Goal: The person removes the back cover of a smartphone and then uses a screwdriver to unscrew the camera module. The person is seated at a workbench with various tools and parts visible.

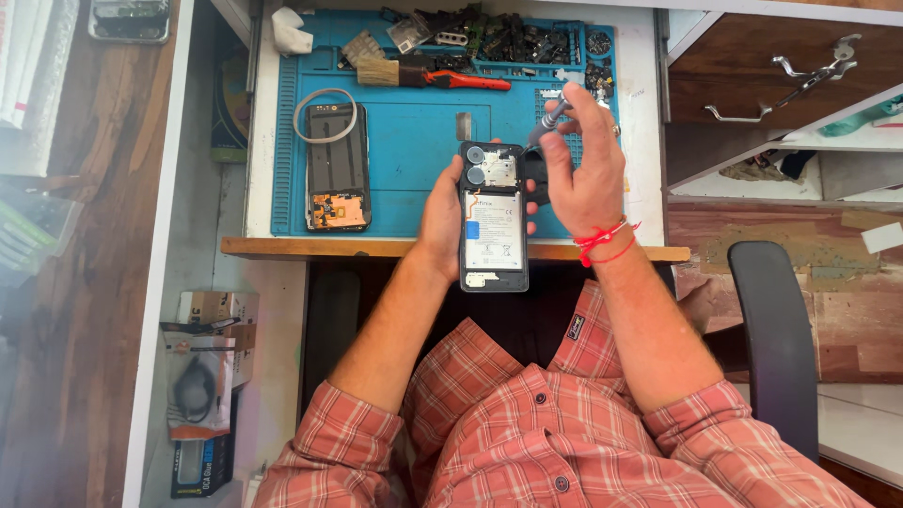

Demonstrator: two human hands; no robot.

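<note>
While left hand point(440, 214) grips opened phone point(493, 218) (back off), right hand point(578, 165) pinches screwdriver point(550, 120) above it

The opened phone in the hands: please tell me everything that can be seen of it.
The opened phone is a dark slab with its back cover off. Two round camera lenses sit at its top, a large pale battery with a blue tab fills the middle, and a small metal piece lies near the bottom. It is held lengthwise over the desk edge. The left hand holds its left side; the right hand points a slim screwdriver at its top right corner.
</note>
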